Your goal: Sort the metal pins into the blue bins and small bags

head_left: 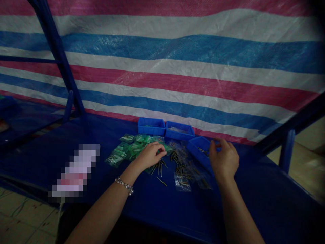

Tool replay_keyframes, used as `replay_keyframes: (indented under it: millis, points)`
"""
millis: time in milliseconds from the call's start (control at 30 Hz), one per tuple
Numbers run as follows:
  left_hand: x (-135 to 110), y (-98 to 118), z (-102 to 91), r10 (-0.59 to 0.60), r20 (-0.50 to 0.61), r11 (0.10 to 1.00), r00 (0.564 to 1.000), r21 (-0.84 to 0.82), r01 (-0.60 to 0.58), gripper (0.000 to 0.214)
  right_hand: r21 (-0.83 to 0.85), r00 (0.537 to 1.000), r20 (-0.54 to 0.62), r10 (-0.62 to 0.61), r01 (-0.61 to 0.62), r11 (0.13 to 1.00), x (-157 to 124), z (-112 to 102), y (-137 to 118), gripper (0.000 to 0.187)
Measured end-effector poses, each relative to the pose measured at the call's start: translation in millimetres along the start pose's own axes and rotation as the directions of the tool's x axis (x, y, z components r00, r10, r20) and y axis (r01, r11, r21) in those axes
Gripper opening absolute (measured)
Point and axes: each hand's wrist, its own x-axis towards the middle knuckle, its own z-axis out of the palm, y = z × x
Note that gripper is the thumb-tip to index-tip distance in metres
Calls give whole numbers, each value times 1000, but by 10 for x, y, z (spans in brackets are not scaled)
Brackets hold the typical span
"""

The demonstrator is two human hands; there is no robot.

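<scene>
My left hand (150, 155), with a bracelet on its wrist, rests on a heap of small green packets (128, 147), its fingers curled and pinched on one of them. My right hand (224, 159) grips the rim of a tilted blue tray (199, 149), fingers closed over its edge. Between the hands lie loose thin metal pins (159, 167) and several clear bags (182, 176) holding more pins.
Two more blue trays (151, 126) (179, 130) stand side by side at the back against a striped tarp (177, 67). The blue table (254, 196) is framed by blue posts (58, 54). A blurred pale object (76, 169) lies at the left. Tiled floor shows below.
</scene>
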Motion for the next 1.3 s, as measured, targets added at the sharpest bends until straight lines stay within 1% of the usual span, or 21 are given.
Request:
replay_keyframes:
  millis: [67, 167, 267, 367, 467, 533, 600, 633, 733, 833, 967, 1067, 1133, 1300]
  points:
    - [1, 6, -5, 2, 9, 1000, 1000, -6, -2, 12, 28, 997, 63, -46, 45, 999, 1, 34, 31, 28]
    - [6, 23, -17, 2, 17, 1000, 1000, -9, -2, 12, 123, 981, 141, -137, 120, 985, 5, 71, 44, 27]
    - [10, 42, -31, -3, 26, 1000, 1000, -10, 3, 12, 245, 943, 225, -243, 187, 951, -2, 78, -3, 24]
    - [9, 57, -38, -9, 36, 1000, 999, -14, 10, 12, 373, 872, 334, -358, 226, 900, -59, 92, -107, 22]
    - [7, 62, -31, -15, 34, 1000, 999, -19, 16, 12, 438, 769, 443, -460, 262, 860, -195, 146, -245, 21]
    - [5, 59, -24, -16, 33, 1000, 999, -15, 17, 12, 400, 698, 528, -484, 299, 866, -314, 198, -336, 20]
    - [4, 54, -17, -12, 34, 1000, 999, -9, 12, 12, 305, 667, 588, -458, 341, 889, -425, 244, -412, 19]
    - [4, 51, -14, -9, 37, 1000, 999, -7, 9, 12, 261, 661, 609, -438, 354, 898, -468, 261, -442, 19]
    - [5, 41, -5, -9, 47, 1000, 999, -3, 9, 10, 169, 665, 636, -391, 374, 912, -537, 285, -495, 14]
    - [9, 32, 7, -19, 58, 1000, 998, 4, 19, 11, 129, 684, 626, -375, 384, 914, -543, 290, -508, 12]
    - [10, 34, 15, -26, 70, 1000, 997, 4, 26, 11, 119, 728, 562, -394, 400, 909, -541, 313, -495, 20]
    - [8, 40, 13, -26, 72, 1000, 997, 2, 26, 11, 156, 723, 533, -440, 427, 891, -543, 328, -483, 23]
    - [5, 39, 14, -21, 71, 1000, 997, 3, 21, 11, 159, 718, 535, -446, 433, 887, -539, 325, -480, 23]
    - [1, 11, 35, -9, 64, 1000, 998, 5, 9, 10, 98, 735, 561, -381, 398, 912, -507, 291, -480, 19]
